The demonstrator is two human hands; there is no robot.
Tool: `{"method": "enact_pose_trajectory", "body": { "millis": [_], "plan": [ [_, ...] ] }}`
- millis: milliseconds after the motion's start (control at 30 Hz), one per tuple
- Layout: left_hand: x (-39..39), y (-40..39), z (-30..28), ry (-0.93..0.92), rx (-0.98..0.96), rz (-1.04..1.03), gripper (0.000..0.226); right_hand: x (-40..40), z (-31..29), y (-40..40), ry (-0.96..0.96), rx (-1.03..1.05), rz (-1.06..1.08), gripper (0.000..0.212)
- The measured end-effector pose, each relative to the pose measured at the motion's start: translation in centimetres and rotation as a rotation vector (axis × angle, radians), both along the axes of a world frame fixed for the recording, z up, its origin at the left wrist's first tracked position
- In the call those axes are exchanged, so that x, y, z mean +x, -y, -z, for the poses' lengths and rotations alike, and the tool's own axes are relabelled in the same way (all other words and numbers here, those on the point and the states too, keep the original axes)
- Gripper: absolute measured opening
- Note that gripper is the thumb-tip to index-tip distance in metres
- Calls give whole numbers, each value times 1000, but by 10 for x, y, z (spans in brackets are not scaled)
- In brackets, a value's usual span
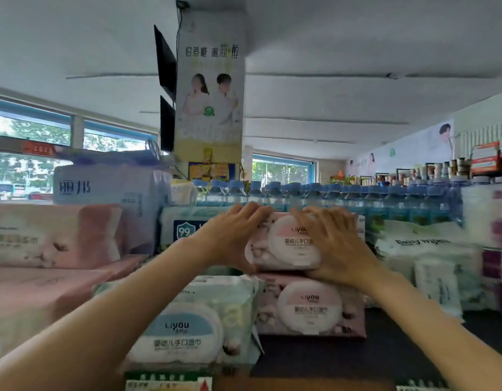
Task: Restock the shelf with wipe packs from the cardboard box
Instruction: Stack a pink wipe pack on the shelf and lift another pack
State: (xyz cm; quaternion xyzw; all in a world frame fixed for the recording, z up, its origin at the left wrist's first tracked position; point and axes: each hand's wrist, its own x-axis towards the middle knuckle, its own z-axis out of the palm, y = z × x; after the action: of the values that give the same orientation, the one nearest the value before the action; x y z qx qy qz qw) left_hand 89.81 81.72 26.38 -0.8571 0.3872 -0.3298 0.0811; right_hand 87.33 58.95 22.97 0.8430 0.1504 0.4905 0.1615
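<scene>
Placing step: shelf point(385, 359) stacked with wipes, water bottles point(357, 198) behind. Top pink wipe pack point(286, 244) seated on lower pink pack point(309, 306), beside blue pack point(185, 334); left hand point(233, 235) and right hand point(337, 244) clamped on its ends. Next, likely: square up, let go, fetch another from box (not in view).

2 pink wipe packs point(283, 244), 1 blue pack point(185, 331), 2 hands point(233, 235).

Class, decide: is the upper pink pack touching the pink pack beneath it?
Touching. The head view shows the upper pink pack resting directly on the lower pink pack, no gap.
</scene>
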Motion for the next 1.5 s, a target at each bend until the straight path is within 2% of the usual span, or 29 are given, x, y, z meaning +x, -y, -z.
{"method": "enact_pose_trajectory", "body": {
  "millis": [167, 367, 467, 567, 667, 733, 800, 867, 933, 1100, 1267, 1400, 1500],
  "plan": [
    [1, 3, -2, -67, 2, -19, 113, -4, -6, 13, -53, -7, -1, 115],
    [-2, 9, -4, -106, 46, -112, 120, -10, -8, 10, -91, -17, 20, 109],
    [-5, 9, -7, -153, 47, -136, 121, -24, -21, 5, -308, 10, 79, 113],
    [-11, 9, -8, -195, 39, -151, 107, -38, -23, -3, -376, 38, 126, 104],
    [-28, 20, -13, -144, 56, -178, 93, -53, -13, -10, -405, 118, 120, 99],
    [-48, 31, -13, -37, 20, -60, 79, -70, -6, -10, -352, 197, 93, 90],
    [-69, 45, -5, 76, -46, 174, 62, -96, 5, 2, -247, 307, 100, 74],
    [-93, 65, 10, 72, -60, 396, 48, -137, 23, 22, -232, 438, 195, 60],
    [-123, 94, 32, -18, 37, 542, 43, -191, 45, 43, -335, 583, 331, 48],
    [-239, 181, 127, -252, 439, 805, 38, -372, 127, 68, -683, 921, 748, 32],
    [-410, 225, 239, -450, 839, 1047, 32, -589, 217, 28, -902, 1171, 1173, 33],
    [-542, 219, 301, -446, 956, 1246, 34, -748, 288, -21, -965, 1483, 1429, 24],
    [-624, 218, 335, -418, 1059, 1364, 34, -839, 325, -62, -879, 1666, 1587, 26]
  ]
}}
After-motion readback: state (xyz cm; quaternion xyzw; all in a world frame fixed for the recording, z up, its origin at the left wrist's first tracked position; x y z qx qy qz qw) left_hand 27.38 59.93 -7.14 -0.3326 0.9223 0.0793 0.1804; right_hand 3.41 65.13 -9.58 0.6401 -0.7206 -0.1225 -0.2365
